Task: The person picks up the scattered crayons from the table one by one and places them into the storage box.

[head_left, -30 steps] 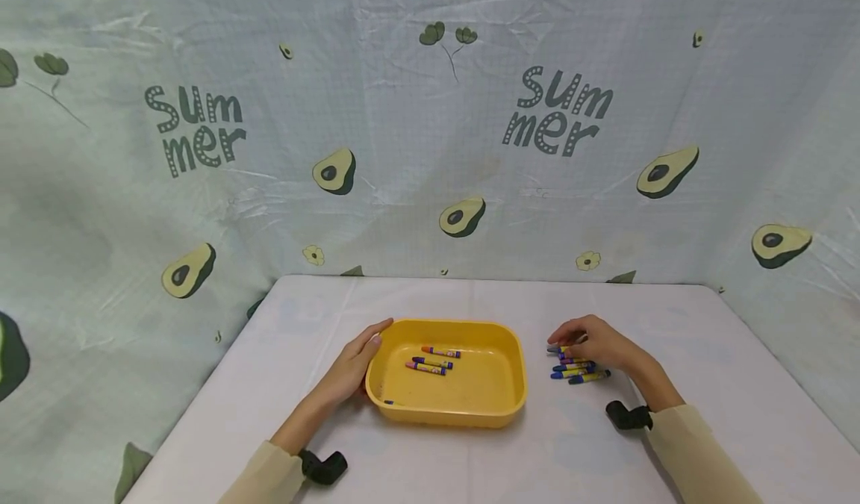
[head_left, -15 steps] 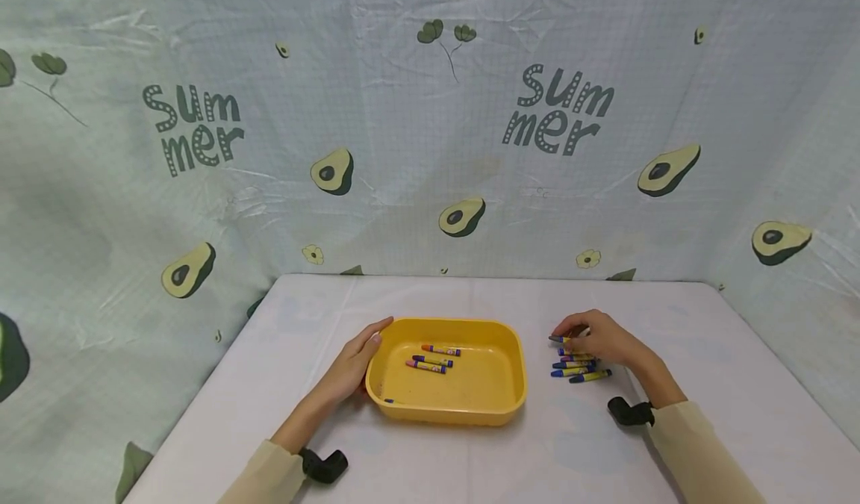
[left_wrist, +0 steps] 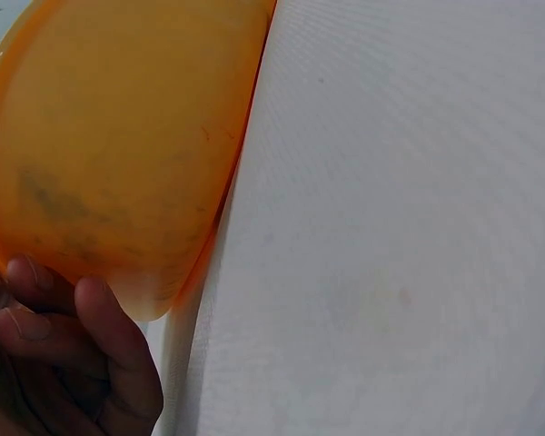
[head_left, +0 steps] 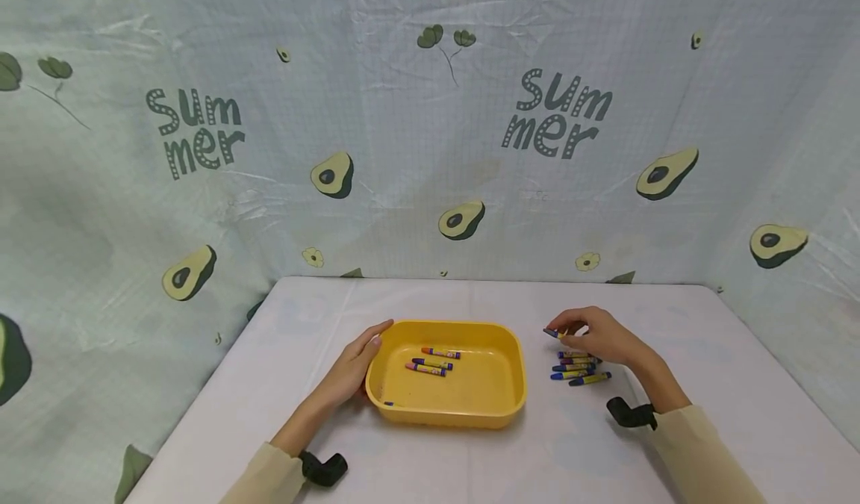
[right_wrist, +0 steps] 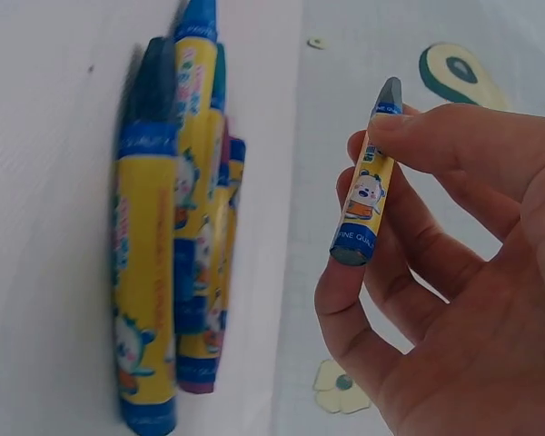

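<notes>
My right hand (head_left: 601, 336) pinches a dark grey crayon (right_wrist: 363, 191) in a yellow and blue wrapper, lifted over the far end of a group of crayons (head_left: 573, 375). The right wrist view shows the thumb on its tip end and fingers behind it. Blue, purple and dark green crayons (right_wrist: 147, 272) lie side by side below. At the left end of a yellow plastic tray (head_left: 450, 419), my left hand (head_left: 346, 369) holds the rim and side wall, its fingertips curled against the wall in the left wrist view. Inside the tray lie an orange crayon (head_left: 441, 352), a dark blue one (head_left: 433, 364) and a pinkish one (head_left: 426, 369).
A tiny blue piece (head_left: 389, 403) sits in the tray's near left corner. The white-covered table (head_left: 510, 467) reaches back to a hanging cloth (head_left: 403, 131) printed with avocados. Black devices (head_left: 325, 468) are worn at both wrists.
My right hand has raised the dark grey crayon off the group and shifted it slightly away from the other crayons. The left hand and the tray stay in place.
</notes>
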